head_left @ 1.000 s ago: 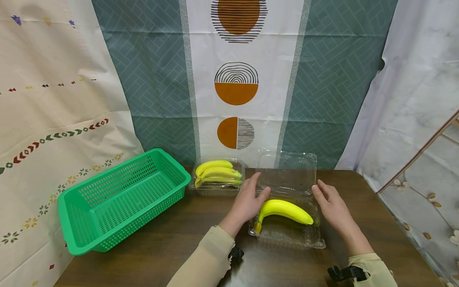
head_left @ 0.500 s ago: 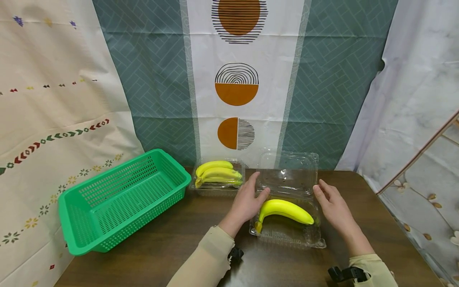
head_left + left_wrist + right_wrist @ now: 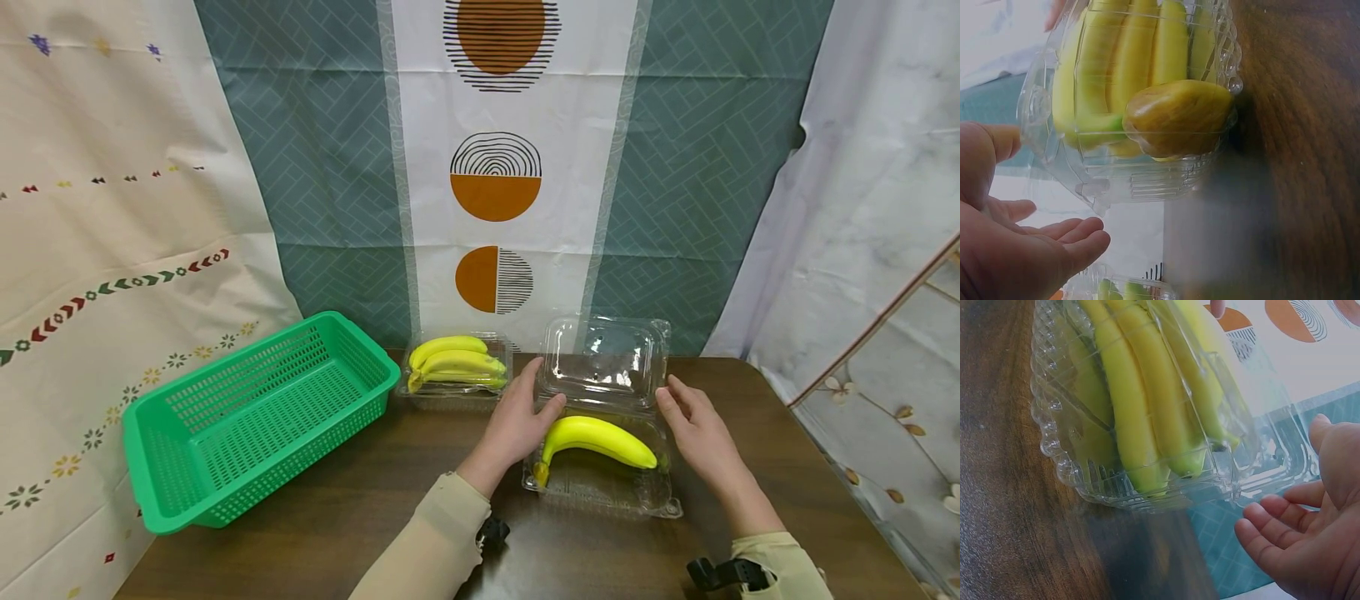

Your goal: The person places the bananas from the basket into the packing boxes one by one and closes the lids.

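Note:
A clear plastic clamshell container lies on the brown table, its lid tilted up at the back. One large yellow banana shows inside it from above. Both wrist views look through the clear walls at several bananas, with a brown-tipped end facing the left wrist. My left hand is at the container's left side, its fingers loosely extended and nothing gripped. On the opposite side, my right hand has its fingertips close by the lid's right hinge corner, with relaxed fingers.
A second clear container of bananas stands at the back, left of my left hand. Further left is a green plastic basket with slotted walls. Patterned cloths hang close behind the table and at both sides.
The raised lid has shifted slightly to the right and changed its tilt, with bright reflections now showing on it. Both hands have stayed nearly still.

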Demonstrator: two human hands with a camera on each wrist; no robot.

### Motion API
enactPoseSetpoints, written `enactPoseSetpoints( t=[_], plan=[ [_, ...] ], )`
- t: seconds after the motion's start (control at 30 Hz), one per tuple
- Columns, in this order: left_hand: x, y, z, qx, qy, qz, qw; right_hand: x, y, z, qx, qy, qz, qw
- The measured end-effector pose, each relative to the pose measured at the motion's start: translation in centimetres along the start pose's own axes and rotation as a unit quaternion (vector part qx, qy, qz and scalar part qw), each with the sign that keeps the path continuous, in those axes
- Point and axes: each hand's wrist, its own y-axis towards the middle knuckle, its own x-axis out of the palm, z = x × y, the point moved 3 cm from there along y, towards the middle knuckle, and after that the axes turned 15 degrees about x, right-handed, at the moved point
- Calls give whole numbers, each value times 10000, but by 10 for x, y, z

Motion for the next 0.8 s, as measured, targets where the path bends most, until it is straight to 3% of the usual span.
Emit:
enactPoseSetpoints(
  t=[0.8],
  plan=[
    [-2, 0, 0, -95, -112, -32, 9999, -1, -2, -1, -30, 69, -31, 10000]
  ],
)
